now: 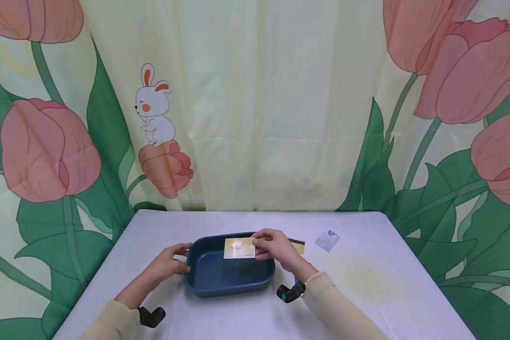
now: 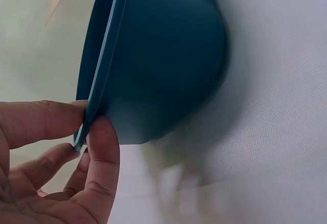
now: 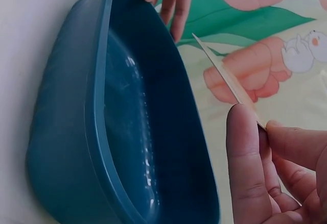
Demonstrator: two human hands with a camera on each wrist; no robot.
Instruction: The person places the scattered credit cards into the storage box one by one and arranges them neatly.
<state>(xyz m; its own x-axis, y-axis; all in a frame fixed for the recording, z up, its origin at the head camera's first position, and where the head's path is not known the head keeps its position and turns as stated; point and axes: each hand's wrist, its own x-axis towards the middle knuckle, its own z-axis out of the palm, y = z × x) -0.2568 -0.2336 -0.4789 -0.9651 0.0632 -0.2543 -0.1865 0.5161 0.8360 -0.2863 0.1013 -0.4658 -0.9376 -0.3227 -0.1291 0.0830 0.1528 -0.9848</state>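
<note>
Gold-coloured, the card [image 1: 239, 248] sits pinched between thumb and fingers of the right hand [image 1: 275, 249], held over the far part of the blue tray [image 1: 221, 278], which lies just left of and below that hand. The left hand [image 1: 166, 265] grips the tray's left rim, thumb on one side, fingers on the other. Just behind the right hand a second card [image 1: 298, 245] lies on the bench [image 1: 365, 293]; a pale card [image 1: 327, 239] lies further to its right.
</note>
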